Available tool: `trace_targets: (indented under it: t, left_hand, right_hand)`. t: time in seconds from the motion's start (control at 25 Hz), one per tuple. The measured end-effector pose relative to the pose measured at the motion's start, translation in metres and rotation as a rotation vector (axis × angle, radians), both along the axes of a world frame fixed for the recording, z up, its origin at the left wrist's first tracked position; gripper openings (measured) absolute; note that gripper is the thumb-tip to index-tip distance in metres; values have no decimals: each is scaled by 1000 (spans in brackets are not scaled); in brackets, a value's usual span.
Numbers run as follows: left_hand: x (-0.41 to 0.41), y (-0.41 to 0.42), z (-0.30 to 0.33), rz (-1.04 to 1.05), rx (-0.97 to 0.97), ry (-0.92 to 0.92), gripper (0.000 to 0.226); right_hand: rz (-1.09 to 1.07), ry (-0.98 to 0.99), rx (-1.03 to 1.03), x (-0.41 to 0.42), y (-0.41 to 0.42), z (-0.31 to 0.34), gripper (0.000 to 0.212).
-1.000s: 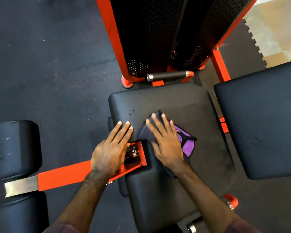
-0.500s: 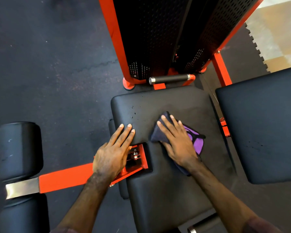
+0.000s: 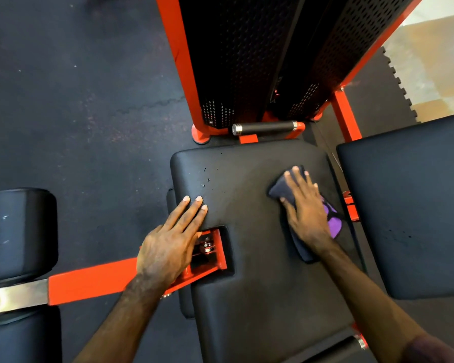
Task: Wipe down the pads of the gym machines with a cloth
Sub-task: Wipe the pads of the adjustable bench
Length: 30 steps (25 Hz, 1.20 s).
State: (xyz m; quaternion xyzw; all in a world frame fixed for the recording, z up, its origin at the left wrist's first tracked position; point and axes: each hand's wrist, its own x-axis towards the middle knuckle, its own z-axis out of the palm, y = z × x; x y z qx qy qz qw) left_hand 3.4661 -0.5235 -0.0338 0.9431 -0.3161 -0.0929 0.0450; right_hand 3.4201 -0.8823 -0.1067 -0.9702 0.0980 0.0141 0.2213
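Right hand (image 3: 308,210), fingers spread flat, presses cloth (image 3: 296,239) on seat pad (image 3: 247,179); left hand (image 3: 171,242), fingers straight together, rests at pad's left edge.

Centre frame: black seat pad (image 3: 249,205) w/ orange frame (image 3: 89,280) at its left cutout. Left hand (image 3: 172,244) flat, fingers straight on pad's left edge. Right hand (image 3: 306,209) flat on dark/purple cloth (image 3: 334,224), right side of pad. Back pad (image 3: 409,205) far right.

Your cloth (image 3: 333,218) is dark navy with purple, the seat pad (image 3: 252,205) black, the frame (image 3: 89,281) orange, the floor (image 3: 76,100) speckled dark grey.
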Motion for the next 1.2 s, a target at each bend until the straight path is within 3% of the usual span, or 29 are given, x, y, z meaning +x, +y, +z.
trace_targets:
  t: [0.08, 0.16, 0.32, 0.36, 0.56, 0.76, 0.92, 1.0, 1.2]
  left_hand:
    - [0, 0, -1, -6, 8, -2, 59]
    - [0, 0, -1, -11, 20, -11, 59]
    - [-1, 0, 1, -8, 10, -27, 58]
    - [-1, -1, 0, -8, 6, -23, 58]
    - [-1, -1, -1, -10, 1, -33, 59]
    - [-2, -2, -1, -9, 1, -40, 58]
    - [-1, -2, -1, -15, 1, -40, 58]
    - [-1, -2, -2, -15, 9, -45, 58]
    - [-2, -2, -2, -9, -7, -35, 58]
  right_hand:
    - [-247, 39, 13, 33, 0, -4, 65]
    - [-330, 40, 7, 56, 14, -1, 67]
    - [114, -54, -20, 8, -1, -3, 65]
    - [132, -45, -17, -2, -17, -6, 65]
    - [-277, 38, 7, 66, -47, -13, 67]
    - [111, -57, -16, 17, -46, -7, 63]
    - [-302, 36, 16, 65, -68, -19, 73]
    - [-355, 72, 3, 103, -63, -18, 81]
    - [123, -90, 23, 56, -55, -14, 61]
